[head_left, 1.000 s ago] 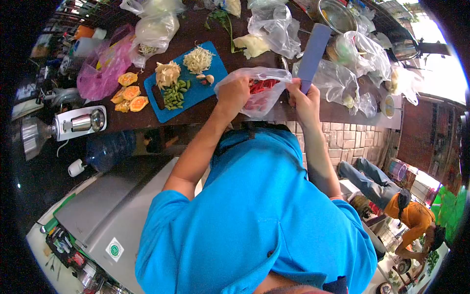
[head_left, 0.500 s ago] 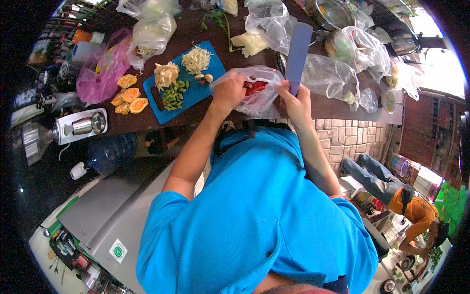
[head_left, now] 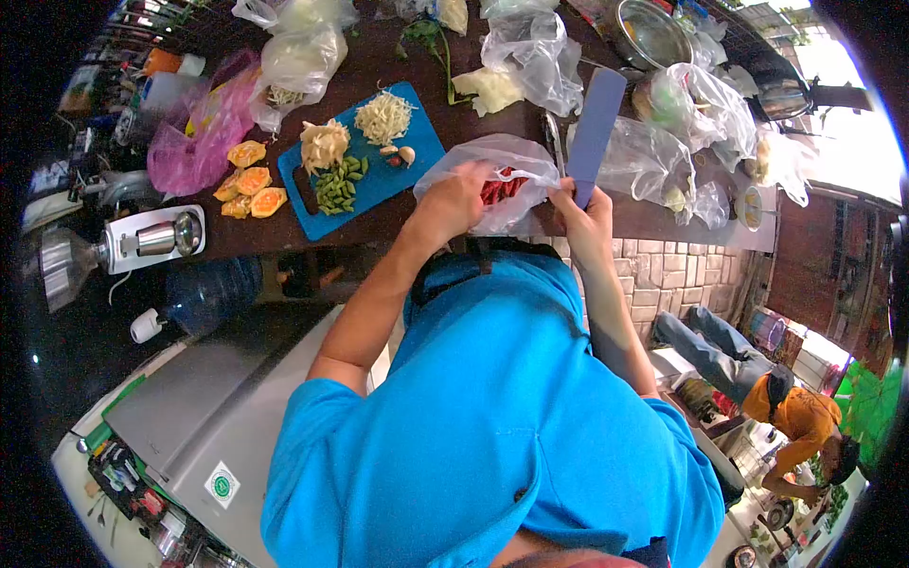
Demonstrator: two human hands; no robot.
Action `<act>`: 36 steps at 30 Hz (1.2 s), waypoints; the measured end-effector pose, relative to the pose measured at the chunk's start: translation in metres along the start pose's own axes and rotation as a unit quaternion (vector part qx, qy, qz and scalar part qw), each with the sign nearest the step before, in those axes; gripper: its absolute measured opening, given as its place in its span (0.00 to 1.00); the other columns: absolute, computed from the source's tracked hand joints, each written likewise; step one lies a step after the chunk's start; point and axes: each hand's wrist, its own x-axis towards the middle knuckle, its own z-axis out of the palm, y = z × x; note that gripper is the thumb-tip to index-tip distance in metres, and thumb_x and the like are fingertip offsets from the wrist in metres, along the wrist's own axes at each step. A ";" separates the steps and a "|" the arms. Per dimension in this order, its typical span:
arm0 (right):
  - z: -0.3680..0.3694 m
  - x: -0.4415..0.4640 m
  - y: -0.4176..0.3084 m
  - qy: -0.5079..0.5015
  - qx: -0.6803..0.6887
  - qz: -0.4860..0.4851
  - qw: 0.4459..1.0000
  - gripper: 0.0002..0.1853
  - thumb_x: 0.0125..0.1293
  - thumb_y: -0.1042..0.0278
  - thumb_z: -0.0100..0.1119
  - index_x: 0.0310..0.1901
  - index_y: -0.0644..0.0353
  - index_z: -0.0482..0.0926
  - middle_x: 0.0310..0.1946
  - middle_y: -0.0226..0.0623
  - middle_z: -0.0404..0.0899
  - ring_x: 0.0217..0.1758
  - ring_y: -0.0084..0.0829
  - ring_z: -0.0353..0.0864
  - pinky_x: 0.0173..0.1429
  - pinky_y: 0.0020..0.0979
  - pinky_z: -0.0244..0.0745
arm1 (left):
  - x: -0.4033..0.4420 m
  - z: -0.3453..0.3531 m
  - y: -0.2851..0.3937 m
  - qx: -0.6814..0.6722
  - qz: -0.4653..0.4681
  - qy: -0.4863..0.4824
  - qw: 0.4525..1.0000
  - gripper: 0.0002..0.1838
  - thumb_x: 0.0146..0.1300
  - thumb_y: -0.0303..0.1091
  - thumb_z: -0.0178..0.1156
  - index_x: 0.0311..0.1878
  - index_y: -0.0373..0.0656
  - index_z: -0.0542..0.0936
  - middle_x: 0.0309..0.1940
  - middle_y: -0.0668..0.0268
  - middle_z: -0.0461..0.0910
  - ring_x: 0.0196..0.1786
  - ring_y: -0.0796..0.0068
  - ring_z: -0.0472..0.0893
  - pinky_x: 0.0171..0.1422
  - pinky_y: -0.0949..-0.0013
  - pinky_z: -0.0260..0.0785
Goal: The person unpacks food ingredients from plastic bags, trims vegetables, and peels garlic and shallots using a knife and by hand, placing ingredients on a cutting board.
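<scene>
A clear plastic bag [head_left: 524, 217] with red chillies [head_left: 500, 186] inside lies at the table's near edge. My left hand [head_left: 453, 201] is at the bag's mouth beside the chillies; its fingers are blurred and partly hidden. My right hand [head_left: 584, 210] is closed round a knife with a broad blue-grey blade [head_left: 597, 128] that points away from me, and its thumb side touches the bag's rim. Left of the bag is a blue cutting board [head_left: 308, 220] bearing sliced green pieces [head_left: 339, 186], pale slices [head_left: 324, 147], pale shreds [head_left: 383, 117] and garlic cloves [head_left: 406, 154].
Cut orange-fleshed pieces [head_left: 269, 201] lie left of the board, near a pink bag [head_left: 185, 161]. Clear bags [head_left: 634, 156] and a metal bowl [head_left: 653, 33] sit right and behind. A blender base [head_left: 156, 237] stands at left. Another person [head_left: 800, 417] works at far right.
My right hand and the knife have shifted slightly right and toward me. The bag's mouth has spread wider, and my left hand has moved slightly right and toward me.
</scene>
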 end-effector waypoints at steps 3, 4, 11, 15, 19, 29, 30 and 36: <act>-0.006 -0.004 0.007 -0.014 0.017 -0.006 1.000 0.04 0.64 0.71 0.63 0.35 0.59 0.77 0.20 0.21 0.70 0.20 0.13 0.65 0.22 0.20 0.56 | -0.003 0.001 0.013 -0.002 -0.016 -0.043 0.999 0.14 0.56 0.32 0.57 0.47 0.45 0.79 0.45 0.49 0.79 0.45 0.46 0.80 0.50 0.50 0.73; -0.006 -0.005 0.009 -0.014 0.017 -0.006 1.000 0.04 0.64 0.71 0.63 0.35 0.59 0.77 0.20 0.21 0.70 0.20 0.13 0.65 0.22 0.20 0.56 | -0.002 -0.003 0.020 -0.002 -0.032 -0.091 0.995 0.13 0.56 0.32 0.58 0.45 0.45 0.80 0.43 0.49 0.80 0.44 0.46 0.81 0.49 0.50 0.74; -0.011 -0.008 0.019 -0.013 0.053 0.001 0.999 0.05 0.65 0.69 0.62 0.33 0.59 0.77 0.21 0.21 0.72 0.21 0.13 0.66 0.23 0.20 0.58 | -0.003 -0.002 0.021 0.019 0.003 -0.093 0.996 0.14 0.50 0.36 0.66 0.41 0.44 0.82 0.38 0.54 0.81 0.40 0.52 0.81 0.46 0.54 0.75; -0.009 -0.005 0.011 0.006 0.035 0.003 0.999 0.07 0.65 0.68 0.61 0.31 0.59 0.78 0.21 0.21 0.73 0.22 0.13 0.66 0.24 0.20 0.58 | 0.007 0.009 0.010 0.060 -0.052 -0.043 0.996 0.18 0.52 0.39 0.64 0.46 0.45 0.80 0.38 0.53 0.81 0.39 0.51 0.82 0.43 0.53 0.76; -0.005 0.000 0.003 0.023 0.024 -0.027 0.999 0.06 0.64 0.69 0.61 0.30 0.60 0.78 0.20 0.22 0.72 0.20 0.13 0.66 0.23 0.21 0.58 | 0.014 0.006 0.019 0.127 -0.059 0.078 0.987 0.17 0.54 0.37 0.64 0.47 0.42 0.79 0.38 0.50 0.81 0.40 0.49 0.81 0.44 0.53 0.76; -0.001 0.007 -0.006 0.018 0.044 -0.035 0.998 0.06 0.63 0.69 0.62 0.31 0.60 0.78 0.19 0.21 0.71 0.20 0.14 0.65 0.23 0.21 0.58 | 0.021 -0.001 0.024 -0.006 0.022 0.000 1.000 0.16 0.54 0.43 0.61 0.41 0.43 0.81 0.37 0.50 0.82 0.42 0.51 0.82 0.47 0.51 0.74; -0.002 0.009 -0.006 0.030 0.023 -0.039 0.999 0.06 0.63 0.69 0.62 0.30 0.60 0.77 0.19 0.21 0.71 0.19 0.14 0.65 0.23 0.21 0.57 | 0.023 -0.003 0.026 -0.007 0.028 -0.087 0.996 0.16 0.54 0.43 0.61 0.41 0.43 0.81 0.36 0.49 0.82 0.42 0.51 0.82 0.47 0.51 0.74; -0.002 0.024 -0.005 0.028 0.006 -0.054 0.998 0.05 0.63 0.71 0.63 0.34 0.60 0.77 0.16 0.22 0.69 0.16 0.13 0.64 0.20 0.20 0.56 | 0.031 -0.018 0.044 0.083 -0.078 -0.114 0.987 0.17 0.52 0.42 0.62 0.42 0.41 0.81 0.37 0.48 0.81 0.44 0.48 0.81 0.50 0.51 0.73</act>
